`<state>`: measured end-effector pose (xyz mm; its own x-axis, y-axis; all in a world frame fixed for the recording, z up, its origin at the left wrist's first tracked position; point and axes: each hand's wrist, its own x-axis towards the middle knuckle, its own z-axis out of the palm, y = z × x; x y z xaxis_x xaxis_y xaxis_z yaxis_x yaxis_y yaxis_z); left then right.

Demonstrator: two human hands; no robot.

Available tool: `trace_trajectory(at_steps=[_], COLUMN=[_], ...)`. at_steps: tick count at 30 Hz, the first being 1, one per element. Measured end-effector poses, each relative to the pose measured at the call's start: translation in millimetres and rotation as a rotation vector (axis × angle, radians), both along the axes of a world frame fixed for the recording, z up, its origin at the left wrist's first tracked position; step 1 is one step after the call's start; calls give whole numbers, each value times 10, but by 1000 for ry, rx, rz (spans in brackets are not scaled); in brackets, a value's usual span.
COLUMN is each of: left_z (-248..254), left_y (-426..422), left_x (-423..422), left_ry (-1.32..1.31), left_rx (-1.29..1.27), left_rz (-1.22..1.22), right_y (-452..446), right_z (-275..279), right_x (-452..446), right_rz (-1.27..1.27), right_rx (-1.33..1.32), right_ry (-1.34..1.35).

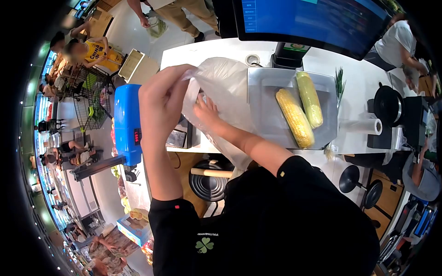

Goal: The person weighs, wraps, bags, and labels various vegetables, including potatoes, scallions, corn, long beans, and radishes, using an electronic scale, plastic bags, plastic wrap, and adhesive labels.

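Observation:
My left hand (165,87) is raised at the left with its fingers closed on the rim of a thin, clear plastic bag (225,76). The bag spreads over the white counter, its mouth toward me. Reaching across from the right, my right hand (207,109) is inside the bag mouth, its visible fingers apart. Something small and pale shows by those fingers, too unclear to name. Right of the bag, a grey metal tray (262,124) carries a yellow corn cob (294,119) and a pale green, husk-coloured corn cob (309,99).
A large screen (313,23) stands behind the tray. Left of my left arm is a blue device (127,124) with a red display. A plastic roll (363,126) lies at the counter's right. Below sits a black round stool (209,184). Shoppers and a cart (90,99) are at the left.

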<state>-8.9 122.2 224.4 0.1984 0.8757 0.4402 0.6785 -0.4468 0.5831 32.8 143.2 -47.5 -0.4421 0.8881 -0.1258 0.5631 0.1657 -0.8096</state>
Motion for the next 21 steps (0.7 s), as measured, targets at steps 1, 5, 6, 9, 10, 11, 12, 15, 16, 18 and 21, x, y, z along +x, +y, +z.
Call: trace_trajectory(at_steps=[1, 5, 6, 9, 10, 11, 12, 15, 16, 18, 21], left_z=[7, -145, -173, -180, -173, -166, -159, -391, -460, -789, -1079], left_y=[-39, -125, -147, -274, -362, -468, -587, -1006, -1152, -1449, -1870], left_x=[-33, -289, -326, -404, -403, -392, -384, -622, -583, -598, -542], left_ry=[16, -41, -42, -105, -109, -51, 8, 58, 40, 94, 73], left_rx=[-27, -43, -43, -83, -78, -98, -117, -641, -827, -968, -984], left_rz=[22, 55, 54, 157, 161, 126, 89, -297, -358, -333, -268], right_y=[-75, -833, -1045, -1473, -1549, -1622, -1740, -1882, -1889, -1875, -1650], right_z=[218, 346, 669, 1016, 1091, 1141, 1067, 956, 904, 903, 696], right_x=[65, 689, 963, 1647, 1873, 2090, 2267, 2842, 2996, 3192, 3244], right_rz=[49, 213, 247, 344, 302, 260, 102, -272, -378, -539, -470], right_rx=[-91, -82, -171, -264, -292, -320, -336, -183, 18, 177, 626], right_ry=[-127, 476, 369, 519, 499, 478, 542, 466, 357, 118, -170])
